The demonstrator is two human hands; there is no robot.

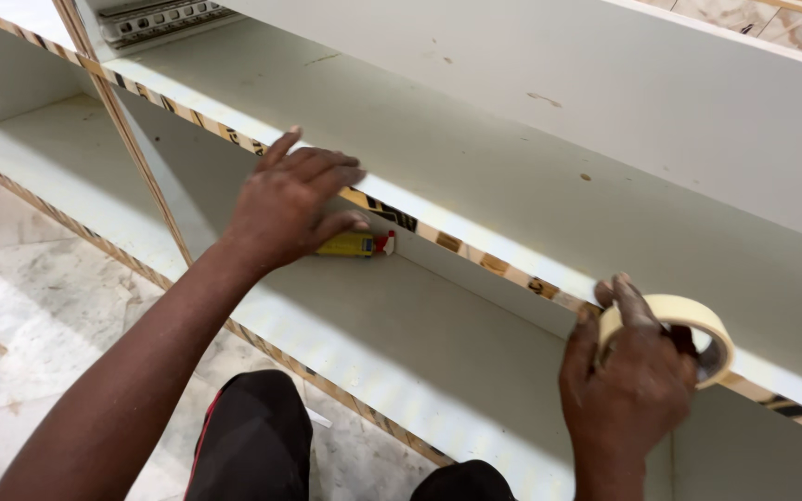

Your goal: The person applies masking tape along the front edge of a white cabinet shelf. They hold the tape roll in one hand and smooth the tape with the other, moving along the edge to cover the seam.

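At the far left, the marble floor runs beneath the lower panel of the white cabinet carcass, and an upright divider with a raw plywood edge splits the bay. Your left hand lies flat over the front edge of the upper shelf, fingers spread a little and pressed down on the strip of cream tape already laid there; that flat palm seems meant to pin the stuck end so the strip cannot lift or creep. Just beneath your fingertips, inside the bay, a small yellow tube with a red cap lies on its side, parked within easy reach but clear of the edge. Moving right, the tape covers the edge as far as your right hand, beyond which the bare striped plywood edge shows. Your right hand holds the roll of masking tape against that edge, fingers closed around it with the thumb across the top, held low and in line with the shelf so the strip pays out straight. Your dark-clothed knees sit below.
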